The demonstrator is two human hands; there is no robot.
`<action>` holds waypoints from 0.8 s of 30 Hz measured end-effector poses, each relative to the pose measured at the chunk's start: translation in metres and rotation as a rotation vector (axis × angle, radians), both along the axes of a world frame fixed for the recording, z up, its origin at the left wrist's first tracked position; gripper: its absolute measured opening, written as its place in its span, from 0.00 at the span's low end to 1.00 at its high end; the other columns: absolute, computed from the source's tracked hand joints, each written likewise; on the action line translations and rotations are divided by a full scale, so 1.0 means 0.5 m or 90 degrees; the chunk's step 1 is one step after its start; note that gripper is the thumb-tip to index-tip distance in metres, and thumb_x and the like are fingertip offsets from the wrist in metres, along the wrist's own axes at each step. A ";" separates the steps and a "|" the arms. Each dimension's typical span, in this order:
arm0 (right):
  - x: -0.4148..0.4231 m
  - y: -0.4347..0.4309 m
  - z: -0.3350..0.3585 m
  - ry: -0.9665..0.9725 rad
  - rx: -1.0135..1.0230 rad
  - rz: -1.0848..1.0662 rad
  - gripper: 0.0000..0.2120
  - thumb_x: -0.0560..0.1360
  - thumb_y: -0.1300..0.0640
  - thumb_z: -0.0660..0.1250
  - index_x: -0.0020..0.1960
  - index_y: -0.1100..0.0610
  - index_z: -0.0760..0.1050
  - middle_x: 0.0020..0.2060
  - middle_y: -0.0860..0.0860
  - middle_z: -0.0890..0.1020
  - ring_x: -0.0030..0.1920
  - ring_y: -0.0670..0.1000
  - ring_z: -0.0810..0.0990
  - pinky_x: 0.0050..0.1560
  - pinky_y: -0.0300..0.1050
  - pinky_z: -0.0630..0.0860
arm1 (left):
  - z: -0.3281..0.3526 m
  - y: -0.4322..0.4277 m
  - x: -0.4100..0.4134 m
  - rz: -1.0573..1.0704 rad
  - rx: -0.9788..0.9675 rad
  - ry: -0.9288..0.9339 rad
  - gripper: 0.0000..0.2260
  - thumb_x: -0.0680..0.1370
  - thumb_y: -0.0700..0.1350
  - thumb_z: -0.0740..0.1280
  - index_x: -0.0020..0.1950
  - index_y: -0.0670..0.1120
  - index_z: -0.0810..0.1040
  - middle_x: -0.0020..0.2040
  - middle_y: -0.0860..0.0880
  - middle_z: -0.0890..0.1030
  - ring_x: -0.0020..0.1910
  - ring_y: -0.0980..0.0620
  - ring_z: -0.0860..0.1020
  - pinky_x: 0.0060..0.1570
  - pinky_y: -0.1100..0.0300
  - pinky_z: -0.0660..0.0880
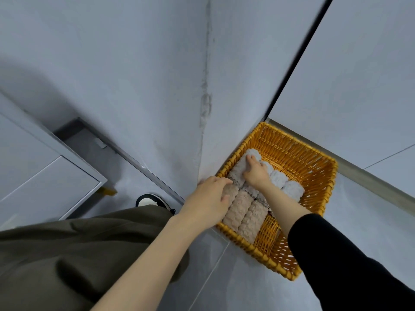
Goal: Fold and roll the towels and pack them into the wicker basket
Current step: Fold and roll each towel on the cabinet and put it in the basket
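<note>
Curled over the end of a pink roll (229, 194), the left hand (210, 199) has its thumb against the roll's near side and its fingers bent across the top, so it holds that towel. Just beyond it, the right hand (256, 171) lies with fingers nearly straight on top of a grey roll (239, 169), pressing it down rather than grasping it.

Both rolls sit inside the wicker basket (298, 151), along its left side. Two more pink rolls (244, 215) lie touching side by side next to the held one, at the near end. Three more grey rolls (279, 179) are lined up beside the pressed one, behind the pink row. The right part of the basket shows bare wicker.

The basket stands on the grey floor (235, 279), pushed into a corner where two pale walls (157, 75) meet; a metal strip (370, 176) runs along the base of the right-hand wall. The right arm wears a black sleeve (350, 270). An olive garment (67, 254) fills the lower left, with a black-and-white shoe (152, 199) just past it.
</note>
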State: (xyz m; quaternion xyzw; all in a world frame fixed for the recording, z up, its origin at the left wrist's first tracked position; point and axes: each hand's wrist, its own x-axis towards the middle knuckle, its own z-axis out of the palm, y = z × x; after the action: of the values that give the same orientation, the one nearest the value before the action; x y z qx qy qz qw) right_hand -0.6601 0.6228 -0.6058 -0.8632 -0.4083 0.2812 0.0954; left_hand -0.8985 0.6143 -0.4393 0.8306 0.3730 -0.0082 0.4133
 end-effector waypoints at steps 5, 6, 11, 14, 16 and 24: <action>-0.037 -0.048 0.096 0.002 0.193 -0.066 0.22 0.77 0.63 0.61 0.70 0.57 0.68 0.68 0.55 0.72 0.68 0.56 0.68 0.68 0.53 0.67 | 0.047 -0.005 0.008 0.017 -0.003 -0.061 0.17 0.81 0.46 0.58 0.71 0.53 0.68 0.67 0.54 0.72 0.65 0.56 0.70 0.65 0.58 0.69; -0.046 -0.060 0.123 0.012 0.223 -0.065 0.20 0.77 0.63 0.61 0.69 0.57 0.70 0.64 0.54 0.75 0.65 0.55 0.72 0.65 0.52 0.70 | 0.062 -0.006 0.007 0.028 -0.009 -0.075 0.17 0.81 0.45 0.59 0.71 0.53 0.69 0.67 0.54 0.73 0.63 0.57 0.71 0.63 0.60 0.69; -0.106 -0.132 0.261 0.091 0.334 -0.032 0.12 0.80 0.60 0.60 0.61 0.52 0.73 0.50 0.46 0.78 0.48 0.45 0.78 0.50 0.43 0.77 | 0.122 -0.014 -0.012 0.081 -0.031 -0.135 0.15 0.81 0.45 0.59 0.68 0.52 0.71 0.63 0.55 0.75 0.58 0.59 0.72 0.56 0.65 0.67; -0.148 -0.176 0.345 0.132 0.386 -0.003 0.12 0.80 0.60 0.60 0.61 0.50 0.74 0.50 0.44 0.79 0.47 0.39 0.77 0.46 0.32 0.74 | 0.159 -0.020 -0.029 0.110 -0.027 -0.167 0.14 0.81 0.45 0.60 0.67 0.51 0.71 0.61 0.55 0.76 0.56 0.60 0.72 0.55 0.66 0.67; -0.179 -0.204 0.411 0.160 0.405 0.027 0.13 0.80 0.60 0.60 0.62 0.50 0.74 0.51 0.44 0.79 0.47 0.37 0.77 0.45 0.30 0.73 | 0.185 -0.027 -0.043 0.130 -0.022 -0.194 0.14 0.81 0.44 0.60 0.66 0.51 0.72 0.59 0.55 0.76 0.56 0.58 0.73 0.56 0.65 0.69; -0.304 -0.258 0.681 0.216 0.480 0.202 0.13 0.80 0.59 0.62 0.60 0.46 0.75 0.49 0.43 0.82 0.44 0.48 0.80 0.49 0.46 0.78 | 0.333 -0.026 -0.137 0.186 -0.001 -0.336 0.12 0.80 0.43 0.62 0.63 0.51 0.75 0.58 0.54 0.79 0.56 0.59 0.76 0.54 0.70 0.71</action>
State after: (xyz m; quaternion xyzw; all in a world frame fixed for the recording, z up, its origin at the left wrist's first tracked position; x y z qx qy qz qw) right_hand -0.8120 0.4938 -0.2651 -0.6363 -0.5887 0.2615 0.4245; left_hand -0.9672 0.6015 -0.2730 0.7415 0.3680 0.2673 0.4933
